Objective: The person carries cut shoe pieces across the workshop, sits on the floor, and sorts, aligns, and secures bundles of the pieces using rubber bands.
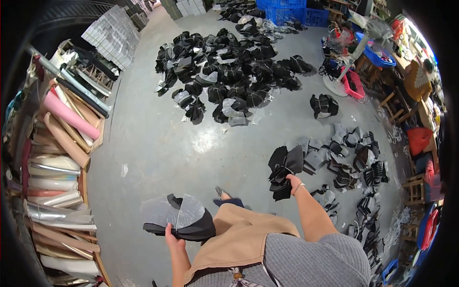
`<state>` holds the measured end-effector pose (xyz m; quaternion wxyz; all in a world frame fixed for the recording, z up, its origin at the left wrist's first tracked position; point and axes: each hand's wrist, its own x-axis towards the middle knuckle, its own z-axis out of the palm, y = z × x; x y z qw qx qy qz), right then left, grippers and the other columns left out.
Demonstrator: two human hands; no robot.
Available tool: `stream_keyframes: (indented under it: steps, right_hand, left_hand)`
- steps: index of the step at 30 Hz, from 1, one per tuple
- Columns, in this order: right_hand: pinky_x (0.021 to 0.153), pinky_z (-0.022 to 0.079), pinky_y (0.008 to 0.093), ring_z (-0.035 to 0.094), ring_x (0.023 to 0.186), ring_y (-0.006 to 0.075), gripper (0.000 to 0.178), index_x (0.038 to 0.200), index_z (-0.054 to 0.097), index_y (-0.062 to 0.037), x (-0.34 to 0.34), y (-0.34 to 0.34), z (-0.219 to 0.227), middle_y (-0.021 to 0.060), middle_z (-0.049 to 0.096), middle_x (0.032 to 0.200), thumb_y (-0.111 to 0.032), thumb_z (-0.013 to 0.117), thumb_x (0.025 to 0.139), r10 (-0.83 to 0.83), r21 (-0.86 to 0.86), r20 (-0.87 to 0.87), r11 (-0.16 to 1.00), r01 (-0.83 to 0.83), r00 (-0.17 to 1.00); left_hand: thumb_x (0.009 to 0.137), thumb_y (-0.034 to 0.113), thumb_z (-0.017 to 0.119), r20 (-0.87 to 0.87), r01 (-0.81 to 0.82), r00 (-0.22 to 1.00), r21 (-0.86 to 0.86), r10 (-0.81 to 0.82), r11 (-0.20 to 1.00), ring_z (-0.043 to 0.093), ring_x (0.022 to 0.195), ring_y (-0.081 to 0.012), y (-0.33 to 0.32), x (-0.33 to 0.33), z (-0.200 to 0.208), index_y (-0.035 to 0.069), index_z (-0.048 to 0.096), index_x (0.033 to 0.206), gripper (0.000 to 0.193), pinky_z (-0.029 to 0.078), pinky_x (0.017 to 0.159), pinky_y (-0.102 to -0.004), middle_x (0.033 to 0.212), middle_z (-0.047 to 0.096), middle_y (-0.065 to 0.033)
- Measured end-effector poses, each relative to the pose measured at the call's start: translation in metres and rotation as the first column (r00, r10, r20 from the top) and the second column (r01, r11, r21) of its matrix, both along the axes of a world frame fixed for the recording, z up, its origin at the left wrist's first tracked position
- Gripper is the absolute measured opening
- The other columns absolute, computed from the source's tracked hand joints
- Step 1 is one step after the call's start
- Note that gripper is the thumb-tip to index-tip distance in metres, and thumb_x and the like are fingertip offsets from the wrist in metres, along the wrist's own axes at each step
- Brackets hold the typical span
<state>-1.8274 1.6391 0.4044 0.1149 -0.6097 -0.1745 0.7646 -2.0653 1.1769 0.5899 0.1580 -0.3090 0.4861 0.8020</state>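
Note:
My left hand (175, 239) grips a tied bundle of black cut pieces (196, 227) with a translucent sheet on top and a thin tie around it. To the right, my right hand (293, 184) is closed on the tie side of another bundle of black cut pieces (282, 173), whose ends fan out. Both bundles hang above the grey floor, apart from each other. Past my right hand lie several grey and black bundles (339, 153) on the floor.
Ahead, a large heap of tied black bundles (229, 71) covers the floor. One bundle (323, 106) lies alone on the right, near a standing fan (337, 86) and a pink basket (354, 85). Material rolls (71, 115) fill the left rack. Blue crates (282, 12) stand far back.

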Motion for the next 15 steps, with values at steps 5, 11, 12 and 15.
stream_keyframes:
  steps: [5,11,12,15]
  right_hand:
    - [0.071,0.049,0.0410,0.060,0.075,0.0268,0.032,0.098,0.055,0.0013,-0.104,0.037,-0.037,0.0139,0.062,0.085,-0.012,0.060,0.070,-0.084,-0.072,-0.123,0.994,0.076,0.989]
    - [0.081,0.045,0.0378,0.056,0.093,0.0281,0.052,0.115,0.047,0.0024,-0.211,0.032,-0.018,0.0144,0.057,0.107,-0.005,0.062,0.065,-0.280,0.279,0.315,0.941,0.194,0.907]
    - [0.083,0.045,0.0379,0.056,0.095,0.0299,0.056,0.118,0.045,0.0020,-0.217,0.034,-0.041,0.0159,0.057,0.108,-0.006,0.062,0.066,-0.245,0.346,0.459,0.935,0.082,0.854]
    - [0.088,0.043,0.0387,0.054,0.103,0.0354,0.064,0.124,0.039,0.0004,-0.284,0.057,-0.020,0.0207,0.055,0.114,-0.010,0.064,0.066,-0.100,0.263,0.737,0.954,-0.146,0.669]
  left_hand:
    - [0.077,0.011,0.065,0.029,0.195,0.981,-0.203,-0.193,0.959,0.057,0.092,-0.0234,0.074,-0.184,-0.054,-0.004,0.053,0.108,0.037,0.046,0.083,-0.0378,0.102,0.058,-0.0089]
    - [0.073,0.006,0.063,-0.012,0.609,0.704,-0.505,-0.710,0.612,0.055,0.098,-0.0239,0.256,-0.404,-0.043,-0.004,0.049,0.116,0.046,0.043,0.084,-0.0354,0.112,0.057,-0.0113]
    - [0.073,0.006,0.064,0.016,0.638,0.633,-0.578,-0.774,0.510,0.055,0.097,-0.0233,0.281,-0.435,-0.055,-0.003,0.051,0.115,0.045,0.043,0.084,-0.0340,0.111,0.058,-0.0110]
    - [0.070,0.009,0.069,-0.023,0.556,0.460,-0.771,-0.888,0.309,0.059,0.090,-0.0223,0.339,-0.498,-0.092,-0.003,0.054,0.109,0.044,0.044,0.081,-0.0320,0.101,0.063,-0.0122]
